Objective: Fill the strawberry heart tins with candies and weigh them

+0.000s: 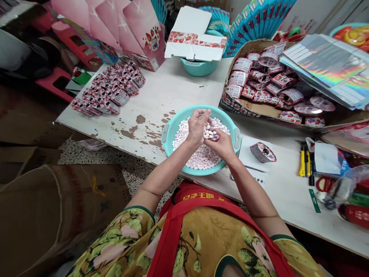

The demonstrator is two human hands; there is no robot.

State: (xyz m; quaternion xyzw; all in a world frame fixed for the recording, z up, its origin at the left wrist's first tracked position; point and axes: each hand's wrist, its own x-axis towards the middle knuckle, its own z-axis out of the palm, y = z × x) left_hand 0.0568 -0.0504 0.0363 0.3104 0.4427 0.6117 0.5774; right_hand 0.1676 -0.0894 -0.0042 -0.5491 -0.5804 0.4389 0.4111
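Note:
A turquoise basin of small white candy-like pellets stands at the table's front edge. Over it, my right hand grips a small red-printed round container, mostly covered by the fingers. White pellets are heaped at its top. My left hand is curled against that heap, its fingers closed around pellets and close to my right fingertips. Another printed round container with a dark hole in its top sits to the right of the basin, on a white box-like piece.
Several similar round containers stand grouped at the left. A cardboard tray at the right holds many more, with silvery sheets on top. Behind are pink boxes and another turquoise basin. Yellow cutters lie far right.

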